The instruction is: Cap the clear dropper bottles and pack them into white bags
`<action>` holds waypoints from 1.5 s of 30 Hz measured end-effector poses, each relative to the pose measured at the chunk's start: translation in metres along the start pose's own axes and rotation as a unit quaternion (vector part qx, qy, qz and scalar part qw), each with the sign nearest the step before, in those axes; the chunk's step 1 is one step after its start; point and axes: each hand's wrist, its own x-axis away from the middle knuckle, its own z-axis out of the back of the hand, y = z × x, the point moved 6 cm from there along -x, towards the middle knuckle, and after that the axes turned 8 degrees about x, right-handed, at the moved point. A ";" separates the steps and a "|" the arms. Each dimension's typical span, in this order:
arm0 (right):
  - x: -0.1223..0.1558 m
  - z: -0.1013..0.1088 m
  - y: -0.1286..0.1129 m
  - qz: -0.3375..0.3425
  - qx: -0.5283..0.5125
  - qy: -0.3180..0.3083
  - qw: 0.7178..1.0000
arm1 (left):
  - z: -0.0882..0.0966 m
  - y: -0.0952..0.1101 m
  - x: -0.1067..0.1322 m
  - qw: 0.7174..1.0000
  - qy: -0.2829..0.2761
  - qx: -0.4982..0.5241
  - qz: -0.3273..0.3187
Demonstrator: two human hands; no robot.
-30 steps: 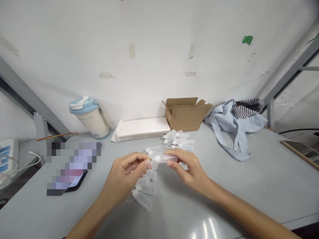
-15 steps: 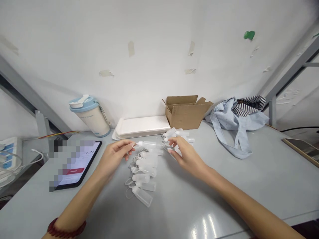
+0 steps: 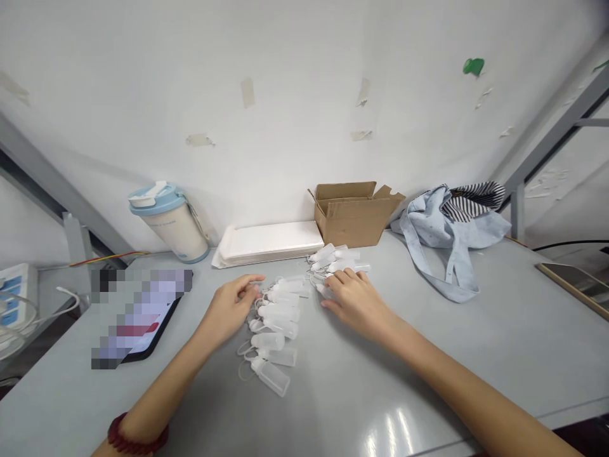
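Observation:
A row of several small translucent plastic bottles (image 3: 276, 330) with loop tags lies on the grey table (image 3: 428, 355) between my hands. My left hand (image 3: 231, 309) rests by the row's far end, its fingertips pinched at the cap end of the topmost small bottle (image 3: 288, 287), which lies on the table. A second heap of the same bottles (image 3: 335, 257) sits farther back. My right hand (image 3: 354, 298) lies low over the near edge of that heap, fingers stretched out and touching the bottles.
An open cardboard box (image 3: 354, 212) and a flat white tray stack (image 3: 271, 242) stand against the wall. A blue-lidded cup (image 3: 169, 222) is back left, a tablet (image 3: 143, 317) lies at left, and a light blue cloth bag (image 3: 447, 238) at right.
My left hand carried one bottle from in front of me down to the far end of the row. My right hand let go of it and reached to the rear heap.

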 end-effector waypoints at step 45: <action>0.025 0.057 -0.022 0.100 -0.368 0.273 0.883 | -0.020 0.045 0.034 0.949 -0.087 0.301 0.024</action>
